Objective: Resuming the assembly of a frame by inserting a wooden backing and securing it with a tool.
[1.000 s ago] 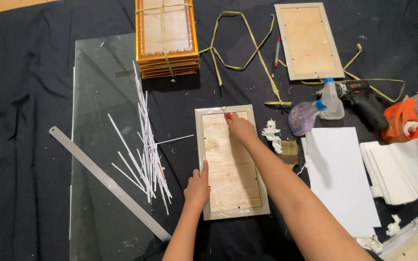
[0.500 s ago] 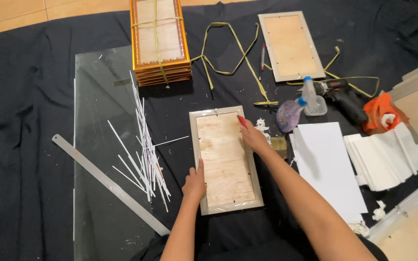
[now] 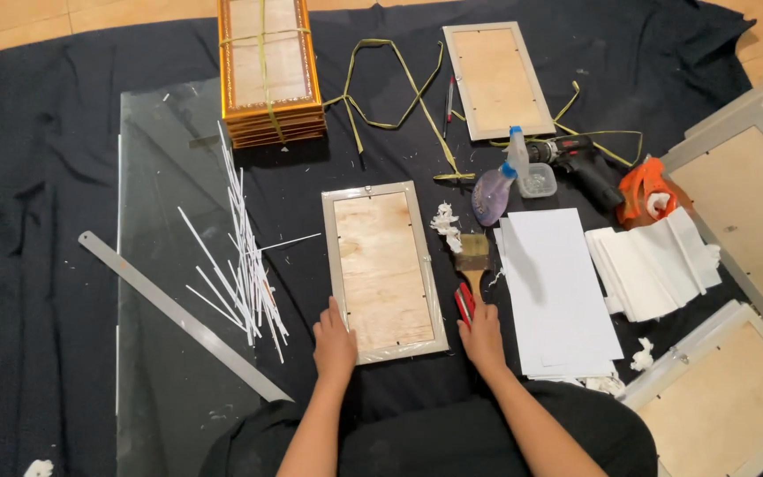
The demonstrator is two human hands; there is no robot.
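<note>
Frame lies face down on the black cloth, plywood back up, right in front of me. Left hand rests on its near-left corner, fingers loosely together, flat, not clamped. Right hand sits just off the near-right corner with fingertips on a red-handled tool — can't tell if it's gripped.

Left edge: narrow strip of bare cloth, then white strips on the glass sheet, with the steel ruler crossing it. Right edge: brush just beside, white paper next. Far edge — some open cloth before the tied frame stack.

Wood floor at the cloth's borders.
</note>
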